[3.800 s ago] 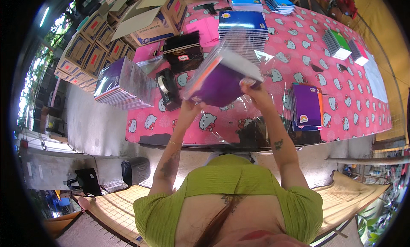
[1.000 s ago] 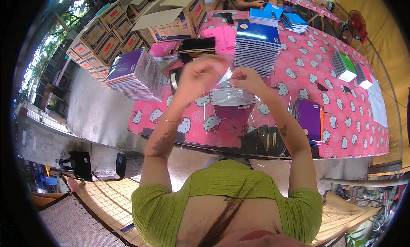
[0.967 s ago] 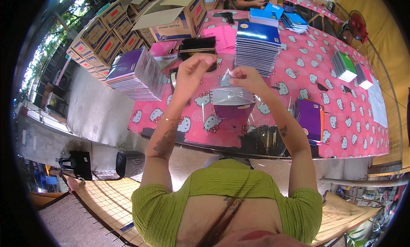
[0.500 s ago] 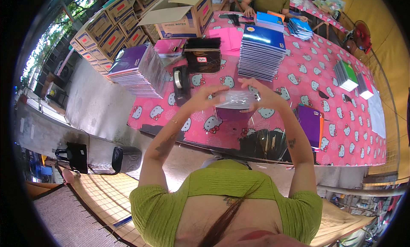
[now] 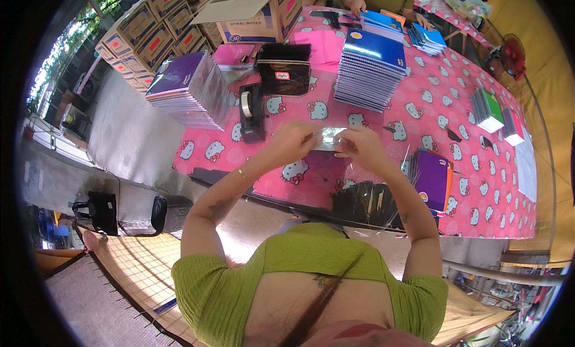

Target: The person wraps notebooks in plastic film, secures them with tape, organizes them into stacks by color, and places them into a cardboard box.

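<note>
In front of me, above the near part of the table, shiny clear plastic wrap stretches between my two hands. My left hand pinches its left side with bent fingers. At its right side, my right hand grips the plastic, fingers curled together. Whatever lies inside or under the wrap is mostly hidden; only a pale, glossy strip shows. Just beyond my left hand stands a black tape dispenser. A tall stack of blue spiral notebooks rises past my right hand. Sheets of clear plastic over black lie near the table's front edge.
Wrapped purple notebooks stand at the left, beside a black box. Cartons are piled behind. Purple notebooks and a green stack lie to the right. Across the table, a person's hand touches blue notebooks.
My hands have come closer together and tightened on the plastic. The purple cover that showed beneath it is now out of sight. My view has shifted slightly.
</note>
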Action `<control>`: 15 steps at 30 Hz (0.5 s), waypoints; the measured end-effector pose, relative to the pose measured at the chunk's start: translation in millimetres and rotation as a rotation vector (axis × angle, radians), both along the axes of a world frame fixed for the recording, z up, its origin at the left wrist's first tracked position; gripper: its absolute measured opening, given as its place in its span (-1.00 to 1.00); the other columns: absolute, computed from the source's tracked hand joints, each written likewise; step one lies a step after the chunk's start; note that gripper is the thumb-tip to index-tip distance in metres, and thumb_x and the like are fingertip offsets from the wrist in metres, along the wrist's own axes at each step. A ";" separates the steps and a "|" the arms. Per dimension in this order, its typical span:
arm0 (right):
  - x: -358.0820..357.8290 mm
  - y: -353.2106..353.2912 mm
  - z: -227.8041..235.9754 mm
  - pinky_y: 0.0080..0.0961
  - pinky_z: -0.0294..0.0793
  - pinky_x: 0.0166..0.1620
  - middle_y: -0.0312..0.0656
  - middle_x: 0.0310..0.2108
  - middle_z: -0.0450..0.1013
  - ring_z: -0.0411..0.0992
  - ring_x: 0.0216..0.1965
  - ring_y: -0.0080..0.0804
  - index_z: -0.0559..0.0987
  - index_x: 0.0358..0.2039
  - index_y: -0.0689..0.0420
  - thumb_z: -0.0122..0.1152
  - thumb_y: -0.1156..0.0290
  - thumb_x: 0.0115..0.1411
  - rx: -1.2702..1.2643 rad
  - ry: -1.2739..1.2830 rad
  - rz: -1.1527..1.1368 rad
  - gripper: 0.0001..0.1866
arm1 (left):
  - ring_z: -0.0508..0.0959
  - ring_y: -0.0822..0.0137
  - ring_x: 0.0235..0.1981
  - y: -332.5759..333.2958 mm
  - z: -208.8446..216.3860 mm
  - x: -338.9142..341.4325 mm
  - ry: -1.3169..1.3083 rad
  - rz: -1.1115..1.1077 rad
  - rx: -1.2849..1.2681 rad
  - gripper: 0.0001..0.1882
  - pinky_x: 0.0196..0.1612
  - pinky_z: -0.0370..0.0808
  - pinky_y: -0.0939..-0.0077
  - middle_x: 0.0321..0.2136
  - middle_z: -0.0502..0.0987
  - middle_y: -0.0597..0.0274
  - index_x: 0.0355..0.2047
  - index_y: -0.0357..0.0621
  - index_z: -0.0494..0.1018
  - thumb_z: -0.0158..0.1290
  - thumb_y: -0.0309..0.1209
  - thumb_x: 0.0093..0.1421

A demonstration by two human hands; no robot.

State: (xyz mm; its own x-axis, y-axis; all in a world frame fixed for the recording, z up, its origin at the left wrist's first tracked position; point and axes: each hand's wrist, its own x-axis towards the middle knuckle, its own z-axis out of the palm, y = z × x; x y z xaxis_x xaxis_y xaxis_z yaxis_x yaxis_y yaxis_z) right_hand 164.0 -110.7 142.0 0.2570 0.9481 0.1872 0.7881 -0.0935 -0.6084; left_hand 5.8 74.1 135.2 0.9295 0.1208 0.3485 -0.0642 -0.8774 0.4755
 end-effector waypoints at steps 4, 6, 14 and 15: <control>9.4 16.4 10.8 -0.32 0.44 -0.25 -0.18 -0.37 0.48 0.48 -0.33 -0.20 0.51 -0.21 0.12 0.46 0.39 -0.07 0.202 -0.375 -0.070 -0.60 | 0.55 0.07 -0.39 -10.4 -6.6 15.8 -0.077 0.170 0.291 -0.51 -0.37 0.45 0.22 -0.41 0.54 0.06 -0.04 -0.28 0.45 0.21 -0.21 0.11; 24.0 19.9 8.6 -0.38 0.46 -0.23 -0.18 -0.31 0.51 0.49 -0.31 -0.29 0.50 -0.16 0.14 0.47 0.38 -0.06 0.230 -0.279 -0.040 -0.55 | 0.56 0.10 -0.35 -9.6 3.4 20.8 -0.174 0.219 0.483 -0.47 -0.29 0.47 0.23 -0.36 0.55 0.04 -0.03 -0.32 0.42 0.21 -0.17 0.12; 55.2 29.3 -24.8 -0.54 0.44 -0.13 -0.28 -0.24 0.48 0.43 -0.21 -0.55 0.47 -0.01 0.20 0.41 0.34 0.09 -0.063 0.672 0.060 -0.52 | 0.52 0.44 -0.30 55.9 -17.7 79.7 0.446 -0.144 -0.682 -0.53 -0.15 0.43 0.43 -0.35 0.60 0.22 -0.14 -0.35 0.55 0.22 -0.16 0.13; 50.8 27.3 -10.6 -0.55 0.44 -0.14 -0.28 -0.24 0.48 0.43 -0.21 -0.55 0.48 -0.01 0.20 0.40 0.34 0.10 -0.094 0.669 0.017 -0.53 | 0.52 0.45 -0.32 57.3 -19.8 88.1 0.432 -0.110 -0.756 -0.57 -0.18 0.44 0.45 -0.38 0.60 0.23 -0.17 -0.33 0.57 0.20 -0.17 0.14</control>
